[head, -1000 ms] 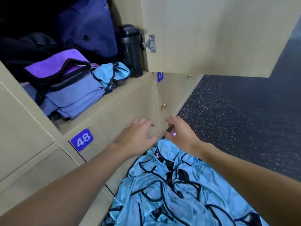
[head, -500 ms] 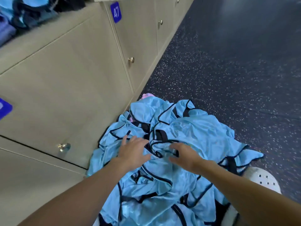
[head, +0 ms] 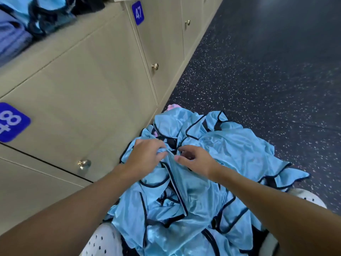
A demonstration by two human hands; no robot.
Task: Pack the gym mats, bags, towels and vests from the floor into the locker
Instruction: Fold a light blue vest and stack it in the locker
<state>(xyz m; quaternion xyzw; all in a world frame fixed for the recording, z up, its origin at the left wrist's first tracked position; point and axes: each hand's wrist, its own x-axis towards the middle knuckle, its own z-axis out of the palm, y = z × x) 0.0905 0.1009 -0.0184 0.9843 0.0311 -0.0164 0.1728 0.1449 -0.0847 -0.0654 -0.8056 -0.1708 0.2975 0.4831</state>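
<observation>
A heap of light blue vests [head: 212, 163] with black trim lies on the floor against the lockers. My left hand [head: 145, 156] pinches a fold of the top vest at the middle of the heap. Close beside it, my right hand [head: 195, 160] has its fingers curled around the same raised fold. At the top left, the open locker [head: 60, 47] shows a packed blue vest [head: 49, 17] and folded purple cloth [head: 11, 37] on its shelf.
Beige locker doors numbered 48 [head: 11, 121] and 47 [head: 138, 12] with round knobs [head: 84, 164] line the left. Dark speckled floor [head: 258, 71] stretches right. Something pink [head: 172, 107] peeks from behind the heap. My white perforated shoes [head: 103, 241] sit under the vests.
My view dropped from the open locker to the floor. Both hands came down onto the vest heap and now lift a fold of the top vest between them.
</observation>
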